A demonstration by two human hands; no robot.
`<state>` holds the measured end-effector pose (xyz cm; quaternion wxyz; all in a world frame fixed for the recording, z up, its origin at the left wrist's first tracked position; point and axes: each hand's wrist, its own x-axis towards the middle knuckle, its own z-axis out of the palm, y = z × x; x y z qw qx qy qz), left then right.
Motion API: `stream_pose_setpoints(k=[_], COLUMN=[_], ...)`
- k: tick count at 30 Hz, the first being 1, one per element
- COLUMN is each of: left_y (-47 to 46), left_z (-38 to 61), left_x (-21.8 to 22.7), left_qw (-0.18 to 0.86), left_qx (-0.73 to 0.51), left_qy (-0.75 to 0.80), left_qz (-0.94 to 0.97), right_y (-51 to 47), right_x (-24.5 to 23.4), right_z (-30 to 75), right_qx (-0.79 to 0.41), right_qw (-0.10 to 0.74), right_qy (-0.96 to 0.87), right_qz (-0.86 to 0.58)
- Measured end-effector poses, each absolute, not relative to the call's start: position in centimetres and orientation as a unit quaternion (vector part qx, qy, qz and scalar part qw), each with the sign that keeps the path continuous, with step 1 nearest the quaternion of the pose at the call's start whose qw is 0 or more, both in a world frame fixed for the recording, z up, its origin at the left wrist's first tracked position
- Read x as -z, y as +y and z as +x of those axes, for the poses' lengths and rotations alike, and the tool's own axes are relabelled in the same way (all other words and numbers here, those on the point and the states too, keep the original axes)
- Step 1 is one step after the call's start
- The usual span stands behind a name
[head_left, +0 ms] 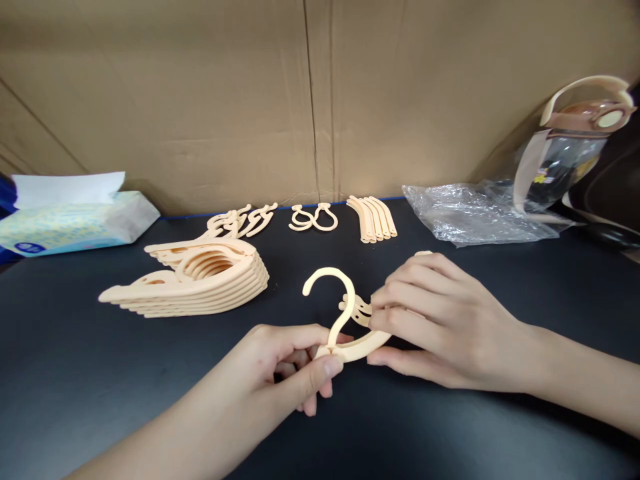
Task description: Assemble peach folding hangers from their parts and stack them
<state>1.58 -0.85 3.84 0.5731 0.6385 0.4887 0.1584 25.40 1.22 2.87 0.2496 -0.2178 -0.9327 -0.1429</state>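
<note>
Low over the dark table, both of my hands grip one cream plastic clothes hanger [341,320]. My left hand [285,373] pinches it with thumb and fingers at the base of its hook, which curves up and to the left. Farther right, my right hand [440,323] is wrapped over the hanger's arm, so part of that arm is hidden behind the fingers. A flat piece with holes [359,311] shows beside the right fingertips. Left of the hands lies a neat stack of similar hangers [200,287].
Along the back lie loose cream hanger pieces [235,221], two hooks [315,219] and several curved arms [373,219]. A tissue pack [75,220] sits at the left. Clear plastic bags [480,213] and a drinking bottle [570,153] are at the right, before a cardboard wall [210,100].
</note>
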Motion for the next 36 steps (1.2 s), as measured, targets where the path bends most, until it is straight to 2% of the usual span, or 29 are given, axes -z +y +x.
stream_pose_setpoints(k=[12, 36], left_y=[-0.1, -0.2], left_z=[0.9, 0.9], left_x=[-2.4, -2.0], left_qw=[0.593, 0.587], left_qx=[-0.15, -0.183], left_qy=[0.439, 0.429], left_qz=[0.658, 0.662], right_y=[1.1, 1.2], right_x=[-2.8, -2.5], right_z=[25.2, 25.0], right_qx=[0.209, 0.114], right_qw=[0.276, 0.238], right_qy=[-0.902, -0.944], right_qz=[-0.257, -0.199])
